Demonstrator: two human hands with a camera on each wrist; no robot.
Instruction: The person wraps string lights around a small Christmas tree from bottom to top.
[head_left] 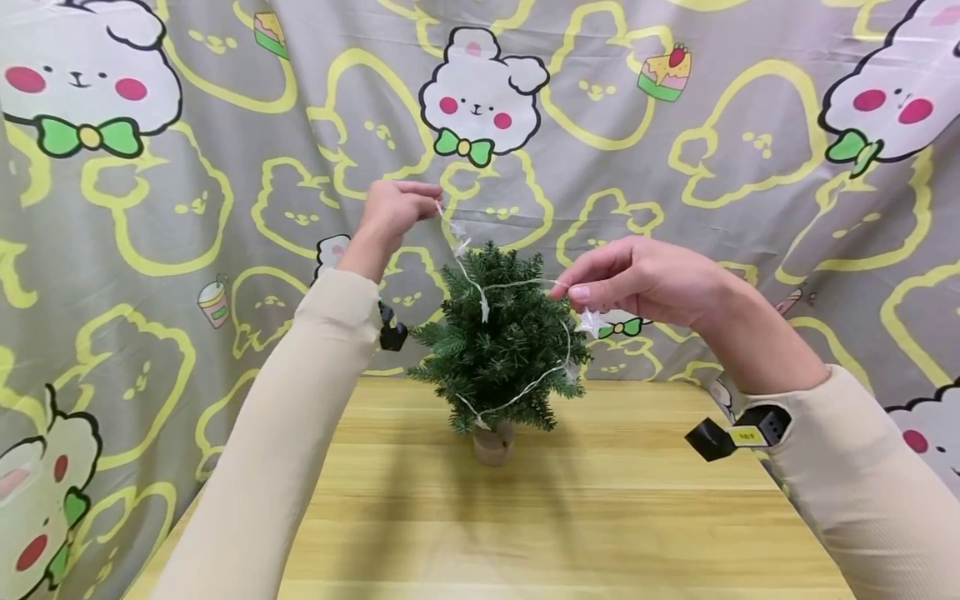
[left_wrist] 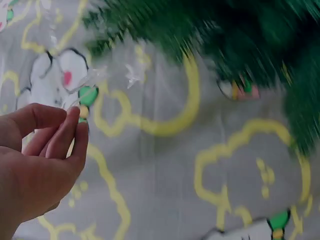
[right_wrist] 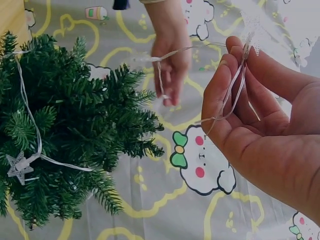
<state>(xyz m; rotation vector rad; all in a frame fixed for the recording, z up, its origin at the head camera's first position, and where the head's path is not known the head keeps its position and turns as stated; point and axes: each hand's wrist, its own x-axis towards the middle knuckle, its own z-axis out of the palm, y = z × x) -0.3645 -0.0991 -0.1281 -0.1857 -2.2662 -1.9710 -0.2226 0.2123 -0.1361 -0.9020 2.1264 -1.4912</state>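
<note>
A small artificial Christmas tree [head_left: 498, 350] stands upright in a pale pot [head_left: 493, 446]. A string of star lights [head_left: 525, 390] on clear wire loops across its front. Behind the top left of the tree, my left hand [head_left: 397, 212] pinches the wire between thumb and fingers; a clear star hangs just below it. My right hand [head_left: 645, 279], at the tree's upper right, pinches another stretch of the wire, with a clear star [head_left: 591, 322] beside the fingertips. In the right wrist view, several strands pass through the right hand [right_wrist: 265, 110], and another star [right_wrist: 19, 167] lies against the branches.
The pot rests on a light wooden table [head_left: 405, 517]. Close behind the tree hangs a grey curtain [head_left: 600, 192] printed with yellow outlines and white cartoon animals. Black wrist cameras are strapped at both sleeves [head_left: 847, 442].
</note>
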